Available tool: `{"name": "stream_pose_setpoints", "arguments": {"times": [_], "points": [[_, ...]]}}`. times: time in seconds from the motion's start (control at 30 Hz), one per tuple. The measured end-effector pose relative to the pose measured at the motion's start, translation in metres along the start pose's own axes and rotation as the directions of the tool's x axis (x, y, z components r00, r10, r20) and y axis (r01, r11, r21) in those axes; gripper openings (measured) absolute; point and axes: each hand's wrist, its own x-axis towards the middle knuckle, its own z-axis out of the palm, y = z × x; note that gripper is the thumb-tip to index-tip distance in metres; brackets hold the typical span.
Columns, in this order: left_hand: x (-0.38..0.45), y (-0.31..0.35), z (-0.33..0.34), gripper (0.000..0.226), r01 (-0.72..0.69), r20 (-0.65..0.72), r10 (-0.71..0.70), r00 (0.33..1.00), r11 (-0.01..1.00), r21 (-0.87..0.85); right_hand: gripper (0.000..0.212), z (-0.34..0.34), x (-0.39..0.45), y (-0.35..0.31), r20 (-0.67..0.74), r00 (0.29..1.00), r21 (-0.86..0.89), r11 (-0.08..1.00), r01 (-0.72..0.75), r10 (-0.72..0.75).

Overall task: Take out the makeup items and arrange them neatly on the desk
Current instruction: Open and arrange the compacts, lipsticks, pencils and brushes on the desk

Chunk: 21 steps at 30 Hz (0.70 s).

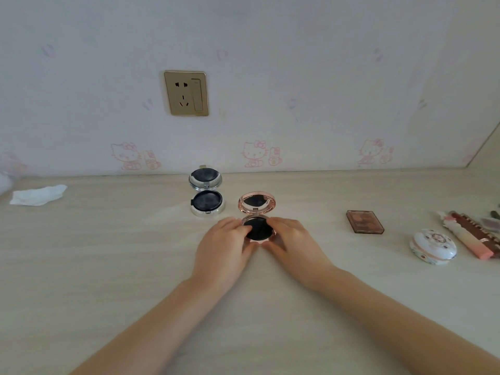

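Both hands grip the rose-gold compact (257, 224) at mid-desk (108, 266), left hand (226, 243) and right hand (293, 243) curled round its base; lid upright, black puff inside; beside it the silver compact (207, 194) lies open, black puff within.

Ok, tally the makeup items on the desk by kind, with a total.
Open round compacts: 2, the silver compact and the rose-gold compact, held by the left hand and right hand
Closed round floral case: 1
Flat brown palette: 1
Pink and brown stick-shaped items: count unclear
Total: 4 clearly countable
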Motion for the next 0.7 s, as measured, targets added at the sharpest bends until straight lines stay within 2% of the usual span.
{"name": "stream_pose_setpoints", "arguments": {"times": [0.23, 0.37, 0.43, 0.7], "points": [[0.030, -0.012, 0.017, 0.027, -0.057, -0.036, 0.063, 0.997, 0.988, 0.140, 0.038, 0.007, 0.038, 0.011, 0.006, 1.000, -0.024, 1.000, -0.004, 0.004], [0.041, -0.011, 0.016, 0.013, -0.053, -0.003, 0.056, 0.998, 0.960, 0.276, 0.037, 0.010, 0.052, 0.013, 0.002, 1.000, -0.013, 1.000, -0.001, 0.001], [0.045, -0.012, 0.016, 0.017, -0.073, -0.034, 0.088, 0.996, 0.947, 0.311, 0.037, 0.011, 0.058, 0.014, -0.003, 1.000, -0.004, 1.000, 0.000, 0.000], [0.050, -0.016, 0.017, 0.017, -0.065, -0.097, 0.108, 0.989, 0.928, 0.368, 0.041, 0.014, 0.069, 0.015, 0.007, 1.000, -0.009, 1.000, 0.025, -0.025]]}}
